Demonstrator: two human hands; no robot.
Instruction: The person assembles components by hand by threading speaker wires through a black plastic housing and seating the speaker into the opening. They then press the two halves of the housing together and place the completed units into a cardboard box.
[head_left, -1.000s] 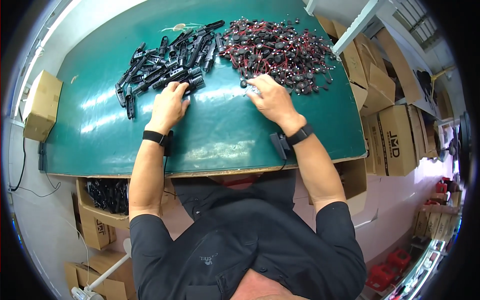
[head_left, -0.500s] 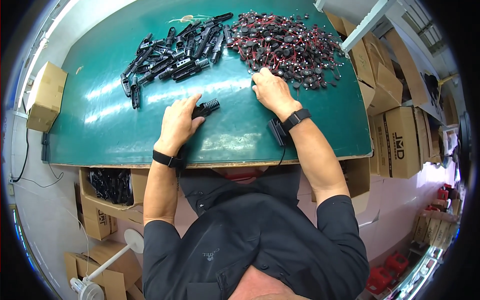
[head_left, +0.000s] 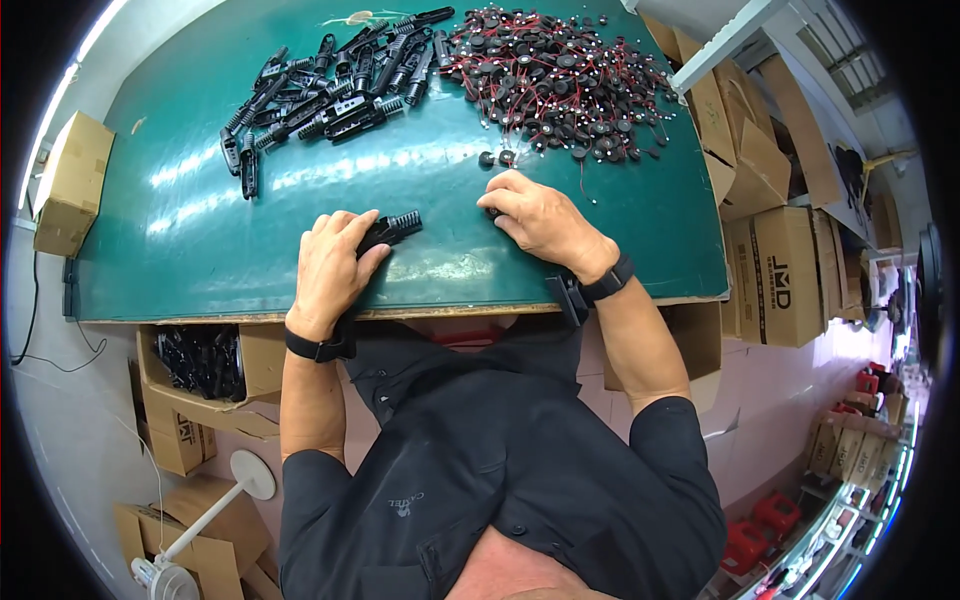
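My left hand [head_left: 332, 258] is closed round a black plastic housing [head_left: 392, 232] near the table's front edge; its ribbed, spring-like end sticks out to the right. My right hand [head_left: 540, 222] pinches a small black round part [head_left: 493, 212] between thumb and fingers, mostly covered by them. Just beyond that hand lies a big heap of small black discs with red wires [head_left: 560, 85]. Two loose discs [head_left: 497, 159] sit at the heap's near edge. Farther left is a pile of similar black housings [head_left: 340, 95].
The green table [head_left: 240, 270] ends just in front of my body. A small carton [head_left: 75, 183] stands at its left edge. Below the edge is an open carton of black parts [head_left: 200, 360]. Cardboard boxes [head_left: 780, 275] line the right side, by a white post [head_left: 725, 45].
My right hand has drawn back from the heap toward me, now with a small round part in it. Two discs have come loose at the heap's edge. My left hand still holds the housing.
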